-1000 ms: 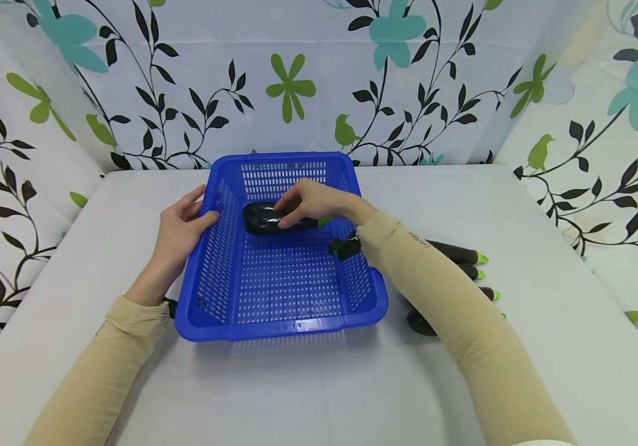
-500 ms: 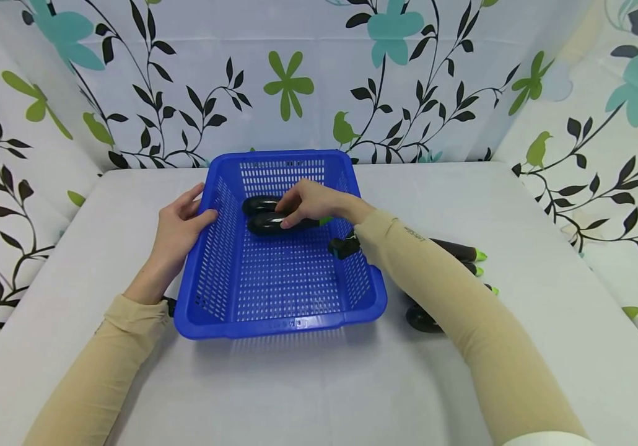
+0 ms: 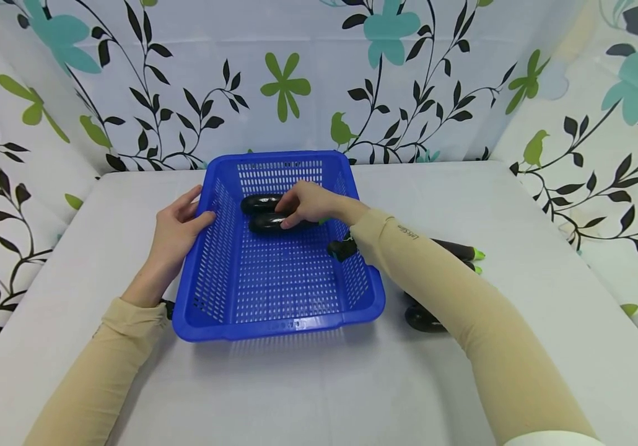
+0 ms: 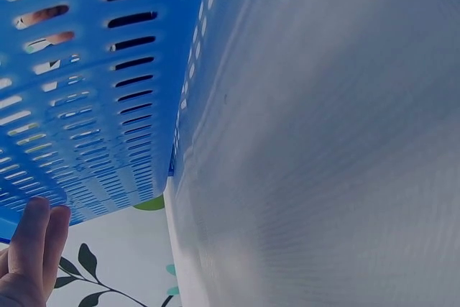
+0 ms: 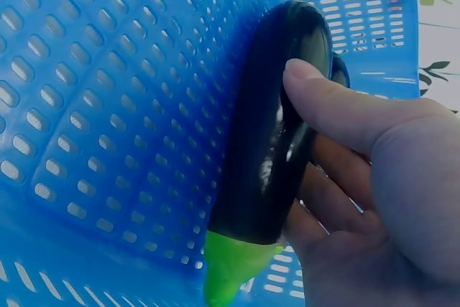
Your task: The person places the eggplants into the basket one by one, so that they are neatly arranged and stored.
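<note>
A blue plastic basket with slotted walls stands on the white table. My left hand grips its left rim, thumb over the edge and fingers along the outer wall; fingertips press that wall in the left wrist view. Inside the basket, my right hand holds the nearer dark eggplant. In the right wrist view the thumb lies across this glossy eggplant, fingers behind it, its green stem end pointing down. A second eggplant lies just behind, partly covered by the hand.
More eggplants lie on the table right of the basket, partly hidden under my right sleeve: one green-tipped eggplant farther back, one rounded eggplant end nearer. A patterned curtain hangs behind and beside the table.
The nearer eggplant has shifted slightly toward me, parting from the one behind it. My right hand stays around it, and my left hand keeps its grip on the rim.
</note>
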`<control>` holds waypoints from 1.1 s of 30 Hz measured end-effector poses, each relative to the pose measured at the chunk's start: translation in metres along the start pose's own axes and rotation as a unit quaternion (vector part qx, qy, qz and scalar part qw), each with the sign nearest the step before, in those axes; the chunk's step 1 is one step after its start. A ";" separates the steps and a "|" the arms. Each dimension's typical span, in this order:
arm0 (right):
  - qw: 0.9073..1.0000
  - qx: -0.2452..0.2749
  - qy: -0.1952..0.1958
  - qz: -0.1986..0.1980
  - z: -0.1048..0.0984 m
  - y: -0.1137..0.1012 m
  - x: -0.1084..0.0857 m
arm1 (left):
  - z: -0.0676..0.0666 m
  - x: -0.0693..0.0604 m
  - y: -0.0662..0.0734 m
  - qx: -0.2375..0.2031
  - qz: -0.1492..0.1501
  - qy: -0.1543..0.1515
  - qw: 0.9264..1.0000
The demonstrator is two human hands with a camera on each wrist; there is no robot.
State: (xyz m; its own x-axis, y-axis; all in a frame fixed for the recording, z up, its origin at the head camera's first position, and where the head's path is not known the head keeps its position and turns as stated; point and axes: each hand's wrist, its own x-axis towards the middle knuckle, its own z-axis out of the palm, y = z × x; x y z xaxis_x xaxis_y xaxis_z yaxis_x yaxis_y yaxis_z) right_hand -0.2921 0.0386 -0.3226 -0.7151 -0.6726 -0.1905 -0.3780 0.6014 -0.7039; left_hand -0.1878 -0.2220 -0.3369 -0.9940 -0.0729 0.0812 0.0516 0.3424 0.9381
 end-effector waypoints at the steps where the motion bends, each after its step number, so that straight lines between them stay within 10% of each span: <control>1: 1.000 -0.003 0.001 0.000 0.000 0.000 0.000 | 0.000 0.000 0.000 0.001 -0.001 0.000 1.000; 33: 0.999 0.010 0.053 -0.006 -0.002 0.002 0.000 | 0.001 -0.002 0.000 0.013 0.003 0.003 1.000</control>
State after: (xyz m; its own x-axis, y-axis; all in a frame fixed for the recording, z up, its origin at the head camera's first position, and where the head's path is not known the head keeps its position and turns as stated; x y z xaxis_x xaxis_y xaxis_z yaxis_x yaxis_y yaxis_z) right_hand -0.2943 0.0411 -0.3225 -0.7694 -0.6294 -0.1091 -0.3759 0.5842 -0.7193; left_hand -0.1854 -0.2211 -0.3373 -0.9930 -0.0762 0.0899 0.0558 0.3677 0.9283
